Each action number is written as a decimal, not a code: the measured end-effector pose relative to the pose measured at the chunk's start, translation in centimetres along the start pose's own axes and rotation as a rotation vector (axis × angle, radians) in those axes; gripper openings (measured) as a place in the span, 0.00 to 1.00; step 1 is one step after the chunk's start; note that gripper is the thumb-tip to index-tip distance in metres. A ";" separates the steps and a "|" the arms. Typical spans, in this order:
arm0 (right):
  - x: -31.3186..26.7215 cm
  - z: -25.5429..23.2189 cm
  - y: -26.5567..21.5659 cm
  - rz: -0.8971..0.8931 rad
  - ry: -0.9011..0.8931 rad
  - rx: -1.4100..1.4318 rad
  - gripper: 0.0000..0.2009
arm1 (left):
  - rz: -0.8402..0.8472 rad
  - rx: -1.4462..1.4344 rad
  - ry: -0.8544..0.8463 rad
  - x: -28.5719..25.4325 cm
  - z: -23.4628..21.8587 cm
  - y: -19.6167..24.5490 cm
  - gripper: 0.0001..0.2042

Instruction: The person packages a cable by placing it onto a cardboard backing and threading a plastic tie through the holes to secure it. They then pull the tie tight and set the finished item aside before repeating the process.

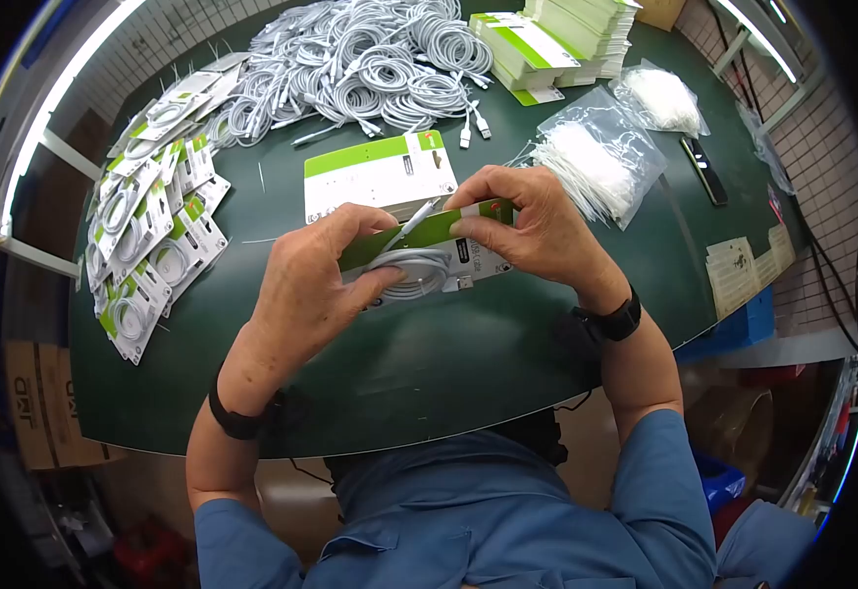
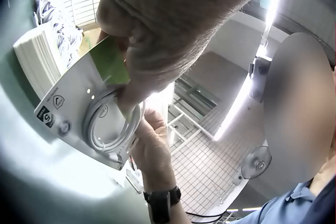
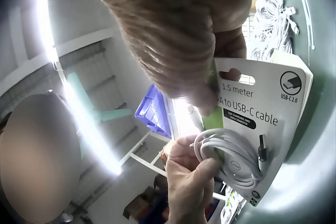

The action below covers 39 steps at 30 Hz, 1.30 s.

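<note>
I'm watching the left hand [image 1: 301, 270] and right hand [image 1: 539, 228] pinching the card [image 3: 275, 140], coiled cable [image 1: 427, 278] under left thumb [image 1: 374, 284]. Only the right wrist view is showing legible "1.5 meter" print [image 3: 237, 90]

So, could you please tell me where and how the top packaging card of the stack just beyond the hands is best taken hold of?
I'd pinch the green-and-white packaging card by its right edge, coming from the right with the right hand once free: it lies flat, that edge looks uncovered and faces this hand, while the left hand partly hides the near edge.
</note>
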State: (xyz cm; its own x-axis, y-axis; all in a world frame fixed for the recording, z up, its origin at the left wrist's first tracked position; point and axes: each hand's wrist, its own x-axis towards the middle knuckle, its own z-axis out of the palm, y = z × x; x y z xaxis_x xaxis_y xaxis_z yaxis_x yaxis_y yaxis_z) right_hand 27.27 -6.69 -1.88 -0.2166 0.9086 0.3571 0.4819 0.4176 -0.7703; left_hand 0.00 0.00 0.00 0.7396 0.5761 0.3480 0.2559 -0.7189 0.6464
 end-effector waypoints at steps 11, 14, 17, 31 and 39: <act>0.7 2.2 -0.7 -0.298 0.103 -0.262 0.11 | 0.079 0.068 0.165 -1.2 3.2 -2.1 0.14; 0.7 2.4 -0.5 -0.311 0.113 -0.285 0.11 | 0.136 0.063 0.213 -1.1 3.6 -2.4 0.14; 0.8 2.7 -0.3 -0.325 0.128 -0.301 0.11 | 0.202 0.112 0.262 -1.2 4.1 -3.0 0.14; 0.7 3.9 0.7 -0.363 0.198 -0.327 0.11 | 0.274 0.229 0.304 -1.0 4.3 -4.2 0.14; 0.7 4.1 1.1 -0.362 0.175 -0.297 0.11 | 0.263 0.233 0.287 -1.1 4.4 -4.2 0.13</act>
State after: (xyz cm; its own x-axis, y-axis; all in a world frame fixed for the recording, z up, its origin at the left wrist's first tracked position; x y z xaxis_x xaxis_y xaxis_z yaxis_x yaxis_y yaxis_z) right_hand 24.19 -5.54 -4.65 -0.2815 0.6804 0.6766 0.6287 0.6635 -0.4056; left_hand 0.85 0.73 -6.06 0.6038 0.4233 0.6755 0.2400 -0.9046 0.3523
